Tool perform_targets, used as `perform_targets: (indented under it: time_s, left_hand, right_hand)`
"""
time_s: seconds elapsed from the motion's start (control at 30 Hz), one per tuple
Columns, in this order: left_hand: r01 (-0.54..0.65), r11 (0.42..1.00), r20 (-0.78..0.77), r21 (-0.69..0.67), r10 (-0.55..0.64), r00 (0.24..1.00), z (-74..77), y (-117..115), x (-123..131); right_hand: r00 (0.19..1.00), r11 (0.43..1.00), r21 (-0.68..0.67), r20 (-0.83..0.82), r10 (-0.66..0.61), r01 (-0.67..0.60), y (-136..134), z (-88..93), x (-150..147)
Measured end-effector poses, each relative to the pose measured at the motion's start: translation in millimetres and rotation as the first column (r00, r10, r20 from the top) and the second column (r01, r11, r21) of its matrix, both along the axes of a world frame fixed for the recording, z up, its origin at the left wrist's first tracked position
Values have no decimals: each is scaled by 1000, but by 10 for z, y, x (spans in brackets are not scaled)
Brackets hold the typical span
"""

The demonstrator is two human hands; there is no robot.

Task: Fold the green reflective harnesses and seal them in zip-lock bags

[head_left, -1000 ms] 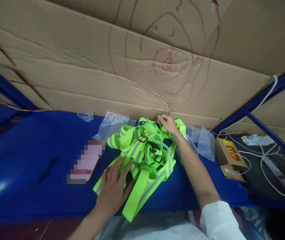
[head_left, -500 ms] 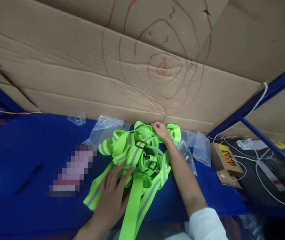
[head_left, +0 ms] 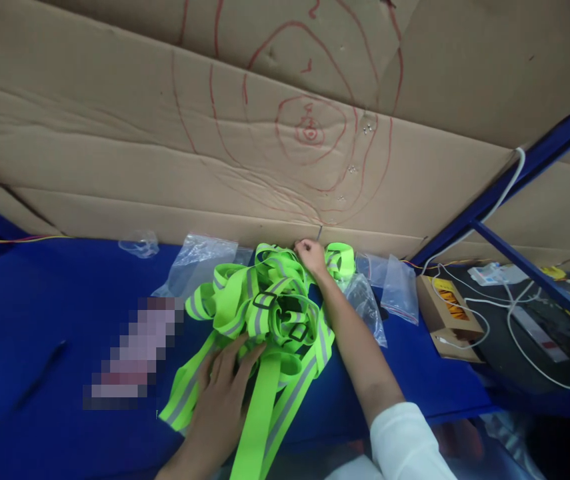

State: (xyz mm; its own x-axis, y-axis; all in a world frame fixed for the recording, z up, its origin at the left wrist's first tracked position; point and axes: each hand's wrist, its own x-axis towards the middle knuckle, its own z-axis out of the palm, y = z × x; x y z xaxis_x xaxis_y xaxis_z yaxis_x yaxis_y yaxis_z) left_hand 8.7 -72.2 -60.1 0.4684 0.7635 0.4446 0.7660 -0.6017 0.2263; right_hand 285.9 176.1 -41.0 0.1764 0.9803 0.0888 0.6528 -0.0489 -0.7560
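A tangled heap of neon-green reflective straps (head_left: pixel 265 320) with grey stripes and black buckles lies on the blue table. My left hand (head_left: pixel 227 387) rests on the near left side of the heap, its fingers lying apart over the straps. At the far edge, by the cardboard, my right hand (head_left: pixel 311 256) is closed with its fingers curled; what lies between them is hidden. Loops of strap show on both sides of that hand. One wide strap end runs down toward my body past the bottom of the view.
A cardboard wall (head_left: pixel 115 160) with red-drawn rings stands behind the table (head_left: pixel 89 287). Clear plastic bags (head_left: pixel 399 287) lie right of the straps, another bag (head_left: pixel 199 260) on the left. Farther right are an open carton (head_left: pixel 447 313), white cables (head_left: pixel 509 320) and a blue frame bar (head_left: pixel 555 147).
The whole view has shifted slightly, so most things sit a little farther left. Both hands keep about the same places on the straps; my right fingers look more tightly curled.
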Motion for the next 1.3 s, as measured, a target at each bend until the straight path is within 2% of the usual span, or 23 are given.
perform_targets:
  time_s: [0.27, 0.37, 0.53, 0.63, 0.7, 0.73, 0.77, 0.8, 0.83, 0.87, 0.93, 1.03, 1.1, 1.2, 1.23, 1.3]
  left_hand:
    - [5, 999, -28, -38, -6, 1000, -4, 33, -28]
    - [11, 999, -26, -35, -12, 1000, 1, 33, -37]
    - [33, 999, 27, -7, -33, 999, 11, 35, -21]
    - [50, 999, 191, 4, -50, 980, 100, 84, -31]
    - [119, 981, 334, -154, -62, 941, 239, 153, -57]
    - [175, 942, 393, -288, -50, 918, 334, 200, -71]
    - [249, 864, 420, -437, -48, 906, 444, 257, -80]
    - [280, 819, 457, -500, -24, 889, 565, 324, -83]
    - [267, 821, 481, -504, 10, 877, 695, 400, -77]
    - [253, 857, 506, -449, 10, 862, 830, 483, -62]
    - [252, 900, 508, -356, -40, 860, 1110, 665, -6]
    - [320, 854, 447, -411, -118, 887, 1504, 934, 90]
    - [296, 866, 379, -402, -137, 915, 1692, 1080, 117]
    - [302, 858, 244, -415, -214, 946, 1790, 1223, 67]
    - [320, 834, 196, -449, -258, 946, 1778, 1252, 33]
    - [336, 776, 114, -534, -328, 938, 1725, 1292, -34]
  right_hand:
    - [993, 995, -88, 107, 47, -38, -93, 112, -47]
    - [984, 986, -136, 137, 114, -95, -186, 212, -21]
    - [912, 923, -206, 188, 364, -325, -499, 613, 30]
    - [825, 860, -212, 250, 506, -464, -790, 914, -45]
    - [766, 815, -215, 278, 580, -538, -994, 1087, -135]
    - [738, 791, -222, 285, 612, -571, -1087, 1161, -179]
    - [705, 759, -230, 281, 651, -609, -1166, 1226, -216]
    - [671, 720, -237, 261, 694, -653, -1229, 1282, -243]
    - [638, 677, -243, 225, 736, -695, -1272, 1326, -258]
    - [605, 630, -255, 178, 776, -733, -1294, 1359, -260]
    - [541, 533, -292, 62, 839, -794, -1286, 1389, -239]
    - [432, 365, -340, -147, 890, -867, -1206, 1371, -195]
    - [385, 297, -332, -245, 890, -896, -1165, 1341, -201]
    - [396, 319, -335, -191, 898, -887, -1171, 1288, -282]
    - [383, 319, -329, -149, 912, -889, -1192, 1268, -321]
    - [319, 285, -302, -69, 945, -910, -1255, 1221, -397]
